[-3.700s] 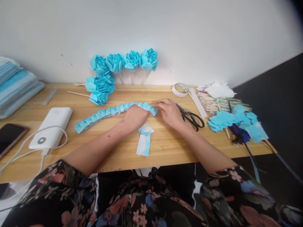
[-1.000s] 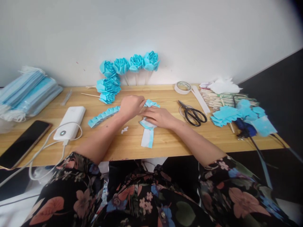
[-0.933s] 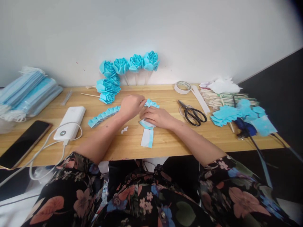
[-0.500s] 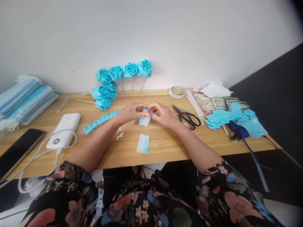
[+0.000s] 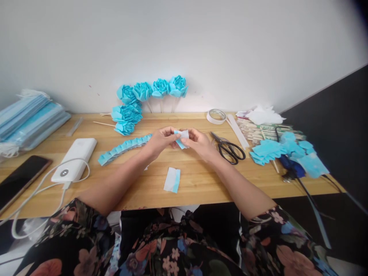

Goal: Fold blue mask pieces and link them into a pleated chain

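Over the middle of the table, my left hand point(image 5: 163, 142) and my right hand point(image 5: 199, 143) pinch a small blue and white piece of fabric point(image 5: 181, 138) between them, thumbs on top. The sheet looks thin, with a blue strip on its left part. A similar white and blue piece of fabric point(image 5: 171, 179) lies flat on the wood, nearer to me. Beside my left wrist runs a row of folded blue pieces point(image 5: 123, 148), overlapping one another. Black-handled scissors point(image 5: 228, 148) rest just right of my right hand.
Blue fabric flowers point(image 5: 161, 88) on sticks lean at the wall. A tape roll point(image 5: 216, 116), sticks point(image 5: 253, 130) and blue petals point(image 5: 267, 150) lie right. Packed face masks point(image 5: 28, 119), a power bank point(image 5: 75, 159) with cable and a phone point(image 5: 24, 178) are left.
The piece between my hands has turned, now showing more of its face and tilted to the right. My fingers have shifted their hold. The view has moved slightly.
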`<move>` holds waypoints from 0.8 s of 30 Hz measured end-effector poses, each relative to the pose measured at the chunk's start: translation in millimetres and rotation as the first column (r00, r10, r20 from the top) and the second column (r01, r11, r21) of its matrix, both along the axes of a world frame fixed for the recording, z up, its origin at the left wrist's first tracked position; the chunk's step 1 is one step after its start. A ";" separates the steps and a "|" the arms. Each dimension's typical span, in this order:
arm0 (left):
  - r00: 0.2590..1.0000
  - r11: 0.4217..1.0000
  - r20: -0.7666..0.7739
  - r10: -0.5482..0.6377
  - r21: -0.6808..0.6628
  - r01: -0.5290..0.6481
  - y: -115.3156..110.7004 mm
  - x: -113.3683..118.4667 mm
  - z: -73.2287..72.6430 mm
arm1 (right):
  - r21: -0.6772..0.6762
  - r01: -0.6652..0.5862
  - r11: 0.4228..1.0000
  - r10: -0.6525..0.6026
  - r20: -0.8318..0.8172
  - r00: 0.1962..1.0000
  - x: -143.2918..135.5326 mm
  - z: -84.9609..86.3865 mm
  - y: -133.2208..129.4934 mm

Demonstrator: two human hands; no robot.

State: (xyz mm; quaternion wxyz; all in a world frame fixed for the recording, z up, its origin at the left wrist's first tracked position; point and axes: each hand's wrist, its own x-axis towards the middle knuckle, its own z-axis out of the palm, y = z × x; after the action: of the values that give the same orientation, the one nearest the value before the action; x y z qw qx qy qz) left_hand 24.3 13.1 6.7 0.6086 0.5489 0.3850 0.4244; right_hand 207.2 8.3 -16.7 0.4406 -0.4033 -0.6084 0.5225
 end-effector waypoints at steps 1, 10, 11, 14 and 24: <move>1.000 1.000 -0.015 0.005 0.010 -0.005 -0.1 0.1 -0.3 | 0.001 0.000 1.000 0.000 -0.009 1.000 -0.4 -0.4 -0.3; 0.989 1.000 -0.148 0.007 0.017 -0.005 1.3 -1.7 1.9 | 0.108 0.007 0.994 -0.021 0.132 0.991 -2.4 5.6 -6.0; 0.988 1.000 -0.152 0.014 0.028 -0.010 1.5 -2.1 1.8 | 0.130 0.024 0.991 -0.044 0.150 0.988 -1.8 6.5 -6.0; 0.992 0.997 -0.106 0.062 0.057 -0.056 2.8 -3.6 0.3 | 0.135 0.068 0.989 -0.083 0.106 0.991 1.1 7.9 -4.2; 0.988 0.985 0.034 0.148 0.084 -0.151 10.2 -10.2 5.9 | 0.158 0.040 0.987 -0.066 0.165 0.984 8.1 6.3 3.6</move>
State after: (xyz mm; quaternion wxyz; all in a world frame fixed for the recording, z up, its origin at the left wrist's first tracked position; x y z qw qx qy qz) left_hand 14.1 23.2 12.6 0.5560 0.5382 0.3979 0.4928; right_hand 215.3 11.9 -10.4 0.4307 -0.4271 -0.6714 0.4259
